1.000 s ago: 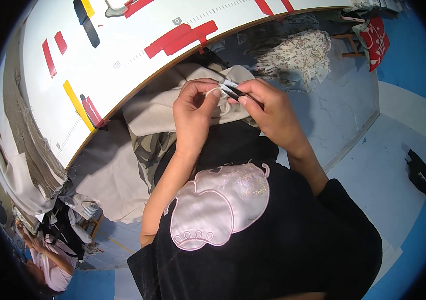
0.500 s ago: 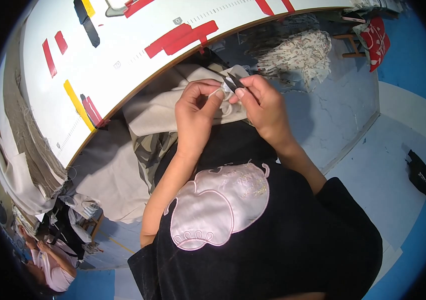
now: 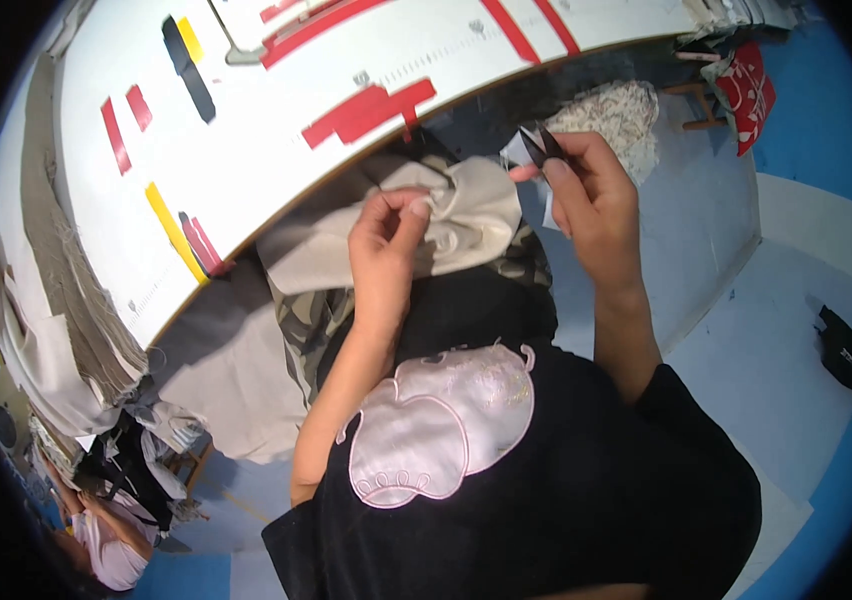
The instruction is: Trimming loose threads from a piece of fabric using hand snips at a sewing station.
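Observation:
Beige cloth (image 3: 466, 225) lies gathered over my lap, on camouflage-patterned fabric (image 3: 308, 320). My left hand (image 3: 386, 230) is closed, thumb and fingers pinching a fold of this cloth. To the right, beyond the cloth's edge, my right hand (image 3: 591, 190) is closed around small black thread snips (image 3: 538, 147), their two pointed blades apart and turned up and to the left. A small white strip (image 3: 517, 152) shows beside the blades, and white material also shows below the fingers. Whether these are one piece I cannot tell.
A white table (image 3: 266, 150) with red, yellow and black tape curves across the front. Patterned cloth (image 3: 606, 115) is bunched beneath its right side. Beige fabric hangs at the left. A black object (image 3: 851, 360) lies on the right floor; another person (image 3: 111, 535) sits lower left.
My right hand has moved right, away from my left hand, carrying the snips and white strip. My left hand keeps its pinch on the beige cloth. The view has shifted slightly.

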### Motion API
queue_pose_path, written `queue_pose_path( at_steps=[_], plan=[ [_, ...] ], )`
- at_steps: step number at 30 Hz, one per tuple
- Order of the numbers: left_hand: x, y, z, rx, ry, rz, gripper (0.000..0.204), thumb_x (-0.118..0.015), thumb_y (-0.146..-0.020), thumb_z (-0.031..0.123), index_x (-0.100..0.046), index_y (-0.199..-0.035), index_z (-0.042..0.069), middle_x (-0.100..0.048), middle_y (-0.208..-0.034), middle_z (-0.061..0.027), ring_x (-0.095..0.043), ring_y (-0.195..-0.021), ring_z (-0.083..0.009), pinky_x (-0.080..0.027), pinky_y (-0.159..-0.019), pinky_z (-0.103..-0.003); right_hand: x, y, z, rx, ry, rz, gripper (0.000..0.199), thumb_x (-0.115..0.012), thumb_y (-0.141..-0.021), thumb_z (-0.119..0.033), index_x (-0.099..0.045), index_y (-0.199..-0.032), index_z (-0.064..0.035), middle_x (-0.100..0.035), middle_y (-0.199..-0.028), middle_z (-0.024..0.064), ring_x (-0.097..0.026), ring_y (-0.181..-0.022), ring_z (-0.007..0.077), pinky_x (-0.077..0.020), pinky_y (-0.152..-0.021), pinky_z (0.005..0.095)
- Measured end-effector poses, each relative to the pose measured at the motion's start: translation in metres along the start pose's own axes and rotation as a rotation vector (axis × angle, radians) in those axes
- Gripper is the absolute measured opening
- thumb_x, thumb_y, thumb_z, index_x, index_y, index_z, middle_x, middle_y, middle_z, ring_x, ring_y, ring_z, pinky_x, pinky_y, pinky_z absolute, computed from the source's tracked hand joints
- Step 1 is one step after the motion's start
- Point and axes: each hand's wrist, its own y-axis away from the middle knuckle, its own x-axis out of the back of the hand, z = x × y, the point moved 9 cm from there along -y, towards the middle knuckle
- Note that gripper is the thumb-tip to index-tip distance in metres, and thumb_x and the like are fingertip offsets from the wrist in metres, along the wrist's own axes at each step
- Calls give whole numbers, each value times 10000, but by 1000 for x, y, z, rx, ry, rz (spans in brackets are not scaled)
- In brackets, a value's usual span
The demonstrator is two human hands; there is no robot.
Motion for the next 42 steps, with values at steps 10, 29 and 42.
queue_pose_path(
  at_steps=[10,29,42],
  plan=[
    [-3,1,-17,98,-2,-69,113,-647,-952,102,-643,-1020,12,-608,-862,24,-521,-789,-46,-427,-716,-202,-23,-58,-108,961,630,-111,230,-589,-869,65,-587,-1093,15,-626,-1220,172,-629,-1047,325,-511,-891,387],
    [0,4,-8,16,-53,-64,118,-660,-938,83,-646,-1025,4,-644,-942,-6,-570,-870,-71,-459,-808,-225,-15,-157,-79,921,901,-8,205,-612,-899,-148,-631,-1046,-7,-611,-981,179,-588,-945,383,-483,-816,445],
    [-5,7,6,16,94,-155,271,-643,-897,-37,-584,-1161,-8,-607,-1240,-97,-574,-1139,-149,-468,-896,-263,-44,-51,-96,905,726,-222,164,-625,-923,-69,-677,-1070,-17,-670,-1088,98,-661,-941,249,-521,-800,330]
  ],
)
